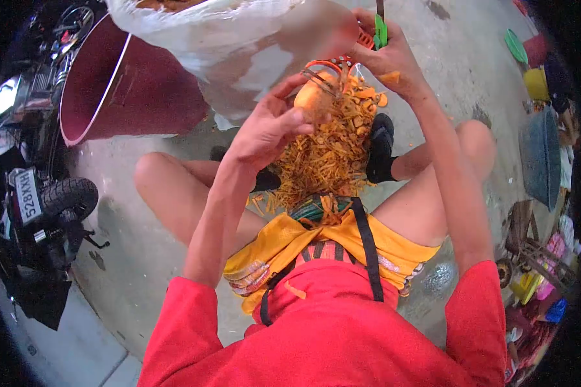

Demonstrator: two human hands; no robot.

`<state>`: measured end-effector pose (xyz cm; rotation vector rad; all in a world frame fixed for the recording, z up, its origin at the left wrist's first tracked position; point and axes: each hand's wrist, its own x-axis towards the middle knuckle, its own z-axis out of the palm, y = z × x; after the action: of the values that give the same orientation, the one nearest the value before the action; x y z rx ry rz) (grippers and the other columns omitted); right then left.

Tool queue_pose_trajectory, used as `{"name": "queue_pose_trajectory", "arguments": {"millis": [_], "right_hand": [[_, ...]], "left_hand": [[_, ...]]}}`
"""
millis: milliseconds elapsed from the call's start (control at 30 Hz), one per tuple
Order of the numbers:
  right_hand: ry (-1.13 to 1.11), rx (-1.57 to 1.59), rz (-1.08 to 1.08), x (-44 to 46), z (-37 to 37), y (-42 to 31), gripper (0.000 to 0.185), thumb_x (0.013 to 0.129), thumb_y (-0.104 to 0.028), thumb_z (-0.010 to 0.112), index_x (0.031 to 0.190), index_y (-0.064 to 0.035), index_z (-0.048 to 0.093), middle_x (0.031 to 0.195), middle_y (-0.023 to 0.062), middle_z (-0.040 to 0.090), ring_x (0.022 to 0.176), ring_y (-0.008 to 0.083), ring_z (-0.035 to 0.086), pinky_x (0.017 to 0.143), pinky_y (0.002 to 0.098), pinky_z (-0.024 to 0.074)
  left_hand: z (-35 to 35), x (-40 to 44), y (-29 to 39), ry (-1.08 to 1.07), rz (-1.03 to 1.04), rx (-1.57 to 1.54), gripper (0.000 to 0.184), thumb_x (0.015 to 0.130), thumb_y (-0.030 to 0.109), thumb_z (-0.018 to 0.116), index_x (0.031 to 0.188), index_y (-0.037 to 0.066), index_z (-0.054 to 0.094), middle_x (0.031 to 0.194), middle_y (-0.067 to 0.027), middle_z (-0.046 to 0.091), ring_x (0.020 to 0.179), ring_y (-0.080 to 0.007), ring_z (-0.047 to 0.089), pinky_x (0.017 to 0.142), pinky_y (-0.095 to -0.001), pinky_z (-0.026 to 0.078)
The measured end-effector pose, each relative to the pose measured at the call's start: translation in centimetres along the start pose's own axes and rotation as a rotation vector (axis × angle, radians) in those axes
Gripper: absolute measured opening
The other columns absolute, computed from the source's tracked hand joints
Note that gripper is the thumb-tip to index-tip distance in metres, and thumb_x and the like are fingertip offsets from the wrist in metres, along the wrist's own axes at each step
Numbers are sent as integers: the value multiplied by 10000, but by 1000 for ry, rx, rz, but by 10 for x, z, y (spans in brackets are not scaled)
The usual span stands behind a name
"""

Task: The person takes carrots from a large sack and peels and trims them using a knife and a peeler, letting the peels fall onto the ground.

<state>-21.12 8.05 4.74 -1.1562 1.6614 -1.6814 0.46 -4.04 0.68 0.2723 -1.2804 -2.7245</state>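
My left hand grips a thick orange vegetable, partly peeled, above a heap of orange peelings; its exact kind is unclear. My right hand is raised to the upper right, its fingers closed around a green-handled tool with a dark shaft pointing up. The tool's working end is not clear. An orange scrap sticks to my right wrist. Just beyond the vegetable, a red-orange rim, perhaps of a basket, shows in part.
A large white plastic sack bulges in front, beside a maroon bin lying open at left. Parked motorcycles line the left side. A blue-grey tub and a small cart stand at right. My feet flank the peelings.
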Motion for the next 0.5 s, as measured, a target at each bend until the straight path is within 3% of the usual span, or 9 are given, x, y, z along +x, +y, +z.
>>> {"name": "queue_pose_trajectory", "arguments": {"millis": [67,133,167,233,367,500], "right_hand": [[4,-46,-40,3,8,5,301,843,-176,863,1042,-43,680,916,-11,704,838,65,651,761,248,546],[23,-94,-65,1,14,5,295,826,-192,878,1003,-43,696,886,-11,710,826,62,656,735,251,544],[-41,-40,-78,-1,15,5,303,834,-173,869,1035,-50,678,916,-15,699,852,64,652,765,247,547],[-156,-31,-128,-4,18,-4,311,840,-125,854,1074,-58,661,955,-27,681,889,62,644,798,245,543],[-195,-89,-133,-10,19,-6,349,811,-135,881,1079,-61,670,977,-29,681,899,55,631,811,245,523],[-165,-75,-216,-8,18,7,370,789,-136,900,1075,-68,675,960,-29,683,899,62,634,817,243,525]], "left_hand": [[-7,2,-7,-52,55,46,670,836,95,813,1429,24,509,1304,-88,636,1117,-202,659,1016,-366,526],[-5,3,-11,66,62,133,887,673,232,936,1425,31,510,1311,-95,612,1112,-203,647,1011,-366,533],[-6,1,-13,65,56,130,887,673,232,936,1425,31,510,1311,-95,612,1112,-203,647,1011,-366,533],[2,-2,-7,171,150,191,712,673,-6,897,1307,-25,574,1198,-98,673,1093,-194,666,994,-358,542],[5,-5,2,135,249,259,661,610,-31,930,1191,-23,615,1131,-99,696,1042,-178,684,941,-338,569],[2,-7,5,158,250,470,681,598,0,949,1191,-25,615,1119,-90,701,1031,-173,686,944,-331,565]]}}
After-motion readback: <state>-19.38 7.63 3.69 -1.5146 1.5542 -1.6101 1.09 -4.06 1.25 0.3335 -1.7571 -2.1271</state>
